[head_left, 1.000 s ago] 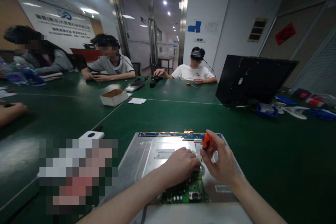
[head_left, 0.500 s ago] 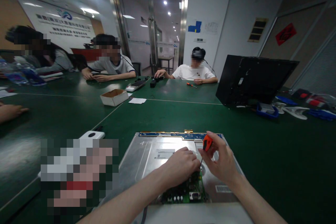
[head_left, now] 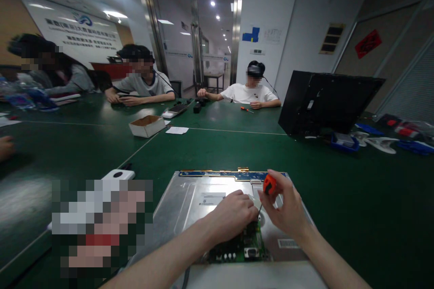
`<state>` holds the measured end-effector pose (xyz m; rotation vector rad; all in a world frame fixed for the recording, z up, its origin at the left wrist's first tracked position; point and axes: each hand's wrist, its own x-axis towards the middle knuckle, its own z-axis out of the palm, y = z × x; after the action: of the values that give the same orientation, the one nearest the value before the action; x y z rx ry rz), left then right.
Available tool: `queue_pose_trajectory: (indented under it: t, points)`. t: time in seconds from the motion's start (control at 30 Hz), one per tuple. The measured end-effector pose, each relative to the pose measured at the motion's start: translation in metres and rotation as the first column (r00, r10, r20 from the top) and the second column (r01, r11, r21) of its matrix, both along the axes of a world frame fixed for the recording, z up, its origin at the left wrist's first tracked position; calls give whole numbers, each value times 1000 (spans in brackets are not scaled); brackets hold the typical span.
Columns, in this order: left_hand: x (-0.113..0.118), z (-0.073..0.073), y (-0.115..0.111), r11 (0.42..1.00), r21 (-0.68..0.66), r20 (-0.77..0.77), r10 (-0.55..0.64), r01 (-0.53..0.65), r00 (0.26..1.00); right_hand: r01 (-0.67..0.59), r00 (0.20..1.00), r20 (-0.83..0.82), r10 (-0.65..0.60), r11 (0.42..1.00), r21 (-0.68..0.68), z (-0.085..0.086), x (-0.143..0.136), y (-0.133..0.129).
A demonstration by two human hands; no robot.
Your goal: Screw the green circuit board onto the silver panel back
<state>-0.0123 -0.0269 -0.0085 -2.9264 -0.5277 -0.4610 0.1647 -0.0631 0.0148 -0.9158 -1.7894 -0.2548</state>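
My right hand (head_left: 285,203) grips an orange and black screwdriver (head_left: 269,184) by its handle. The thin shaft points down to the upper corner of a green circuit board (head_left: 253,239). Beside that tip is my left hand (head_left: 235,211), its fingers curled over the board's upper part; whatever they hold is hidden under them. The board sits on a silver metal panel (head_left: 176,216), which has a blue strip board (head_left: 210,174) along its far edge.
A black monitor housing (head_left: 328,104) stands at the right, beside a blue tray (head_left: 345,142). Further off are an open white box (head_left: 146,127), a paper (head_left: 177,130) and another screwdriver (head_left: 247,109). Several people sit around the green table (head_left: 217,151).
The screwdriver handle has turned a little in my right hand. At the far left another person's hand has drawn back, and the hand of the person across has shifted slightly left.
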Motion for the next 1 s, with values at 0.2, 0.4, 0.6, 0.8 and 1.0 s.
queue_pose_trajectory:
  t: [0.2,0.4,0.6,0.8,1.0]
  points:
    - [0,0,0,999,-40,-4,-7,7,1000,18,1000,19,-18,1000,-3,1,0,0]
    - [1,0,0,1000,0,-31,-1,1,1000,-54,998,10,54,997,-51,5,-1,-3]
    - [1,-2,1,1000,23,-8,-2,2,1000,-37,999,-12,36,999,-22,2,-1,-1]
    - [1,-1,1,1000,8,-18,-5,5,1000,-14,1000,3,14,1000,15,3,-1,0]
    - [0,2,-1,999,42,-33,-4,6,999,-60,998,-10,60,998,-36,5,-1,-3]
